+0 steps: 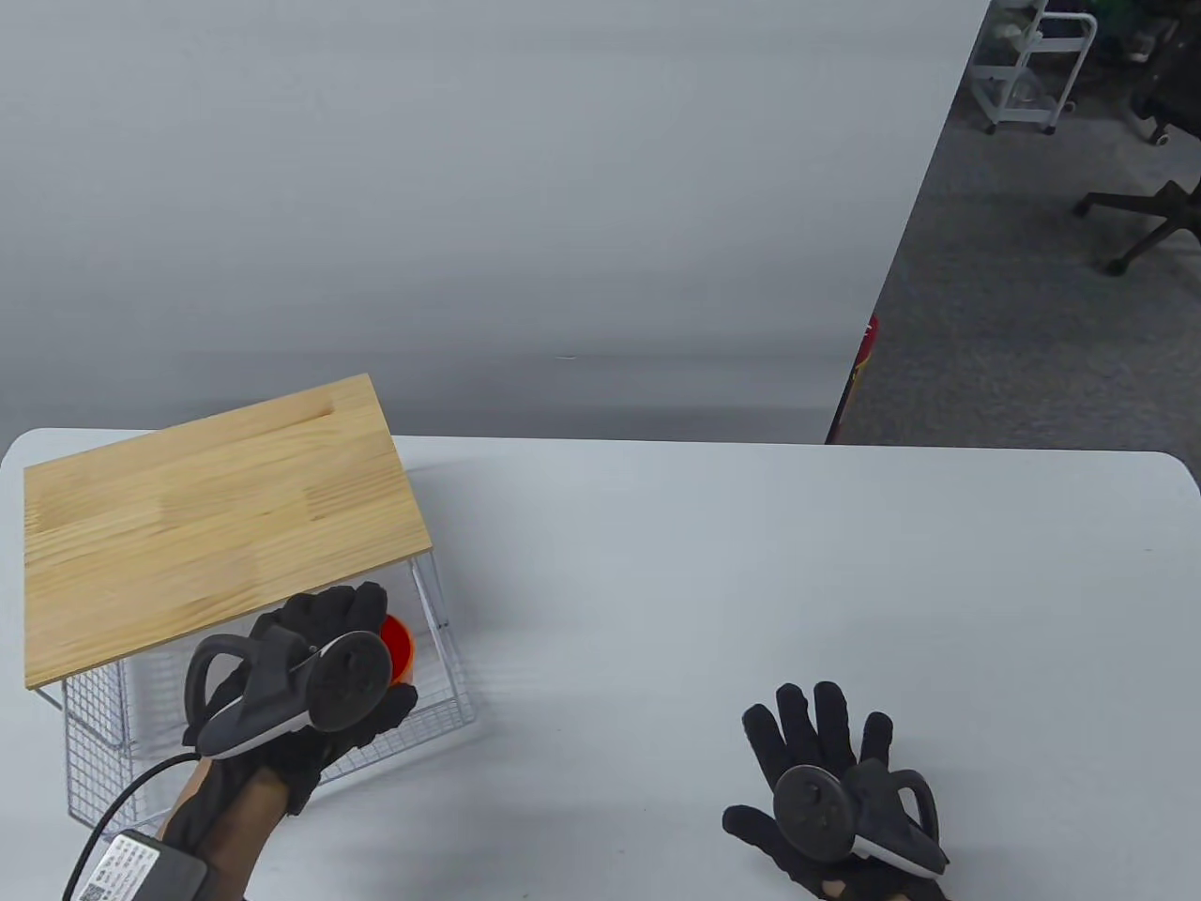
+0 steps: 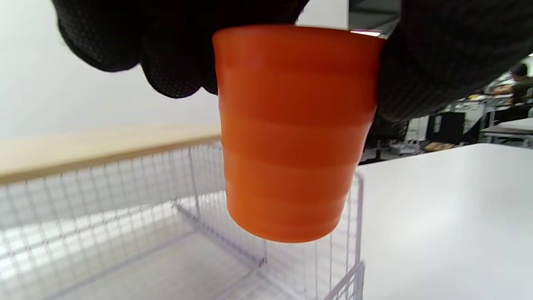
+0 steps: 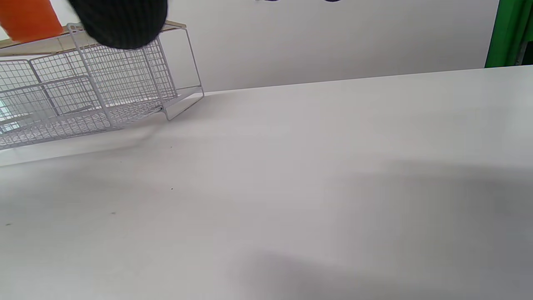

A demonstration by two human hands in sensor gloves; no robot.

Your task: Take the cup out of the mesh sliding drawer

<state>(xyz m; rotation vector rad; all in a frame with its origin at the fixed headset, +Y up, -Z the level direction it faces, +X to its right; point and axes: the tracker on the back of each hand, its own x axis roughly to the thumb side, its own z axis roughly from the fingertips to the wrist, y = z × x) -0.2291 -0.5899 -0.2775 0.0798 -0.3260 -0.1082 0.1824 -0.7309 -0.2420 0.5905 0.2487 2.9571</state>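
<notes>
Beyond white table (image 1: 657, 582), grey carpet, probably office chairs (image 1: 1140, 221).

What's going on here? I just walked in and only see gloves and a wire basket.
The left hand grips an orange cup near its rim and holds it above the pulled-out mesh drawer, which sits under a wooden top. The cup's base hangs clear of the drawer floor. The right hand lies spread out over the white table, holding nothing.
</notes>
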